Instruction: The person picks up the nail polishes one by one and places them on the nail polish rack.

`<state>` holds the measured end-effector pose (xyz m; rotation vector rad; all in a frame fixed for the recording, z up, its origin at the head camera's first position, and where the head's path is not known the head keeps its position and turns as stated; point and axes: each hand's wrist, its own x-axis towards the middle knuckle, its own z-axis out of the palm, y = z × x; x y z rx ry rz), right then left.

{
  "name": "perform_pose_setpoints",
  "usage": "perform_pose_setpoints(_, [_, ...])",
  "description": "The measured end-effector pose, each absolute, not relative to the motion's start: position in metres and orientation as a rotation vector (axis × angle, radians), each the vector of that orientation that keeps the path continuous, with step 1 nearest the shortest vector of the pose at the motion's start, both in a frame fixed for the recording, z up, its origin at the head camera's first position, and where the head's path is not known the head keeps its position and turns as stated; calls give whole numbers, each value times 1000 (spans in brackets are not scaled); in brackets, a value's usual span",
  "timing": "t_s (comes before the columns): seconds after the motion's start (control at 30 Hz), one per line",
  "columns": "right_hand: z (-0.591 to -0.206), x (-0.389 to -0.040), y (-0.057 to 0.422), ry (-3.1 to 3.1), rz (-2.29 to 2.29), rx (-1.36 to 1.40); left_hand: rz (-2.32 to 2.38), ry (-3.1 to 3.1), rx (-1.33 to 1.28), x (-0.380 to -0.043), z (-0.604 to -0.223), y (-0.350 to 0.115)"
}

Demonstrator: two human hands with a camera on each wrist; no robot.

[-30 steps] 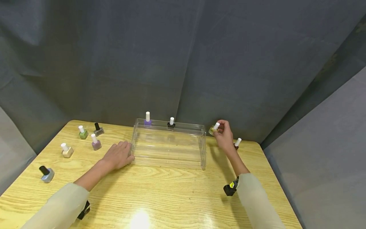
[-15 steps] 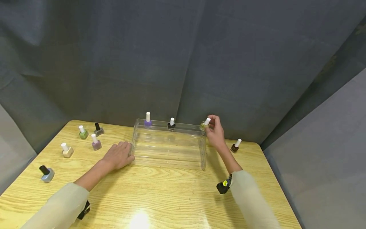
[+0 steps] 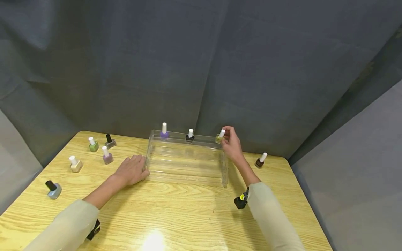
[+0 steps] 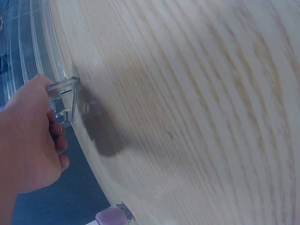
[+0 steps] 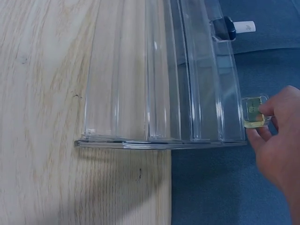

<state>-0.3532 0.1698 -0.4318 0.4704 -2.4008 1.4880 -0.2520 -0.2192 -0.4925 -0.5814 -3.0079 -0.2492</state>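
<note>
Yellow bottle [image 5: 252, 114] in the right hand [image 5: 282, 136]

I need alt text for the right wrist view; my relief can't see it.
The right hand pinches a small yellow-green bottle at the back edge of a clear stepped rack. A white-capped dark bottle sits farther along that edge. Pale wood tabletop and bluish cloth show around the rack.
</note>
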Motion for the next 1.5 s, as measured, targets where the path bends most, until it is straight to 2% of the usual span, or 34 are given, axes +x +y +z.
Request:
perform_pose_setpoints(0.7, [-435,-356,164,-2635,1072,517,-249,-2995,-591,-251,-493,-220])
perform_pose_setpoints(1.5, [-424,-356,167,-2771,1008,485,-237,-3022,-574,-251,-491,-217])
